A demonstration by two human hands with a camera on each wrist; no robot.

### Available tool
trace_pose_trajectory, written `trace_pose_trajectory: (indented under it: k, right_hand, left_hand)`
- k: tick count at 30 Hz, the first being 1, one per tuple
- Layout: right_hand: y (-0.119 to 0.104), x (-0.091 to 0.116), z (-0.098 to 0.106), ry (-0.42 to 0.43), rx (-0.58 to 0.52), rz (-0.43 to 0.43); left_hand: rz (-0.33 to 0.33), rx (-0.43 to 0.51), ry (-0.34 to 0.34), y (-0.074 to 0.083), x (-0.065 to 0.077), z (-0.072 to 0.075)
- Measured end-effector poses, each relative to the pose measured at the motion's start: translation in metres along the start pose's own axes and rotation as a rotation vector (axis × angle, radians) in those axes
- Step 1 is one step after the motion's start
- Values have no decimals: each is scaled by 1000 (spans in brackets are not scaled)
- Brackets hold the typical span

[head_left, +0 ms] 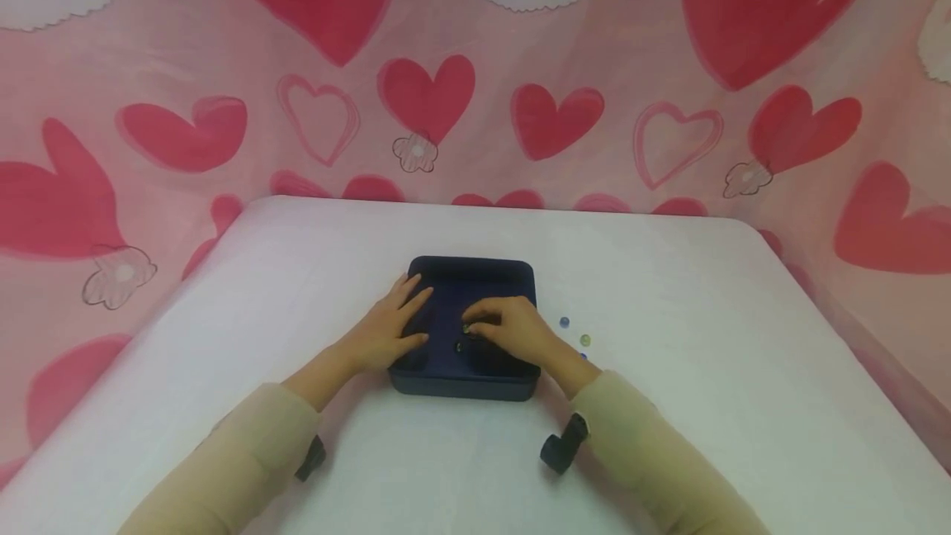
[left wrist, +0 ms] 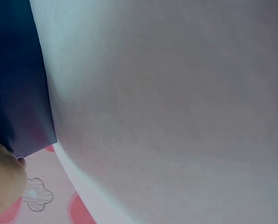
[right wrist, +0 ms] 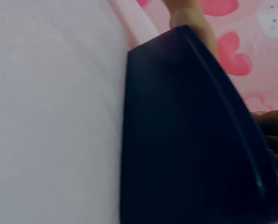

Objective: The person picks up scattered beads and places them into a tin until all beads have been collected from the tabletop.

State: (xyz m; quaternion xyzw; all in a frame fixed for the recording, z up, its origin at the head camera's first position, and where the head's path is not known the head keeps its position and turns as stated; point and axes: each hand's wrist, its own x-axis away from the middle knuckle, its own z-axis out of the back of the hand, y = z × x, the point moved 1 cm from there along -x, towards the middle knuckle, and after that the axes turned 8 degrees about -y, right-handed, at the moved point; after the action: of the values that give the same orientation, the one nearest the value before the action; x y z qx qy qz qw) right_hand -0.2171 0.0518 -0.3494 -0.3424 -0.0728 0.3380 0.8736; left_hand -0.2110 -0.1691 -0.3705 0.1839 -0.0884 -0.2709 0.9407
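Note:
A dark blue rectangular tray point(head_left: 464, 389) with raised walls stands on the white table. My left hand point(head_left: 379, 333) rests over its left rim, fingers spread and fairly straight. Inside the tray, my right hand point(head_left: 520, 333) pinches a small greenish glass marble point(head_left: 466, 327) between thumb and fingers. Another small marble point(head_left: 458, 346) shows dark just below those fingertips, on the tray floor. In the right wrist view the tray's outer wall point(right wrist: 185, 130) hides most of the right hand point(right wrist: 276, 135). The left wrist view catches part of the left hand point(left wrist: 6, 182) at the tray.
Right of the tray lie a blue marble point(head_left: 565, 322), a yellowish marble point(head_left: 585, 340) and another blue marble point(head_left: 583, 356), partly covered by the right wrist. A pink cloth with hearts point(head_left: 427, 97) hangs behind the white table point(head_left: 461, 469).

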Motion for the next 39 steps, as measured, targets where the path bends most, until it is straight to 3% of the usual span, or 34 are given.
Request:
trace_pose_trajectory:
  k: [6,16,26,35,39]
  right_hand:
    - [7,17,22,72,-104,-21]
    - [34,47,42,148,-261,-138]
    - [57,69,54,173,-262,-279]
    - [81,84,54,201,-246,-279]
    - [90,89,55,192,-214,-321]
  left_hand:
    - [-6,4,12,1,0,0]
    - [-21,1,18,1,0,1]
    - [-23,8,25,1,0,0]
    - [-14,6,20,1,-1,0]
    - [-16,4,21,2,-1,0]
